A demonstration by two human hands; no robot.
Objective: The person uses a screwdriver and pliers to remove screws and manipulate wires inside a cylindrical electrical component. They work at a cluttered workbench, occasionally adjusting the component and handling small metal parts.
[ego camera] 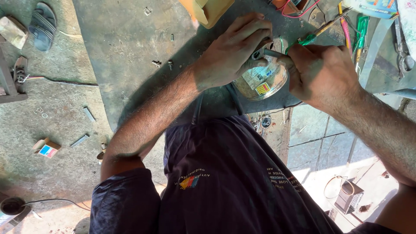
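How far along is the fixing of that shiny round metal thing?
Looks done: a few small screws lie loose on the dark worktable, perhaps taken out. In hand: the left hand steadies the shiny metal part while the right hand works a tool at its top. Left: probably more, since screwdrivers wait nearby; how much, the picture cannot tell.

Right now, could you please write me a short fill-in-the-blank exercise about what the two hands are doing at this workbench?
1. The left hand steadies a shiny ____ pot on the workbench.
2. The right hand grips a tool with a ____ handle.
3. On the ground at the far left lies a ____.
4. Loose ____ lie on the workbench beside the left forearm.

Missing words: metal; green; sandal; screws
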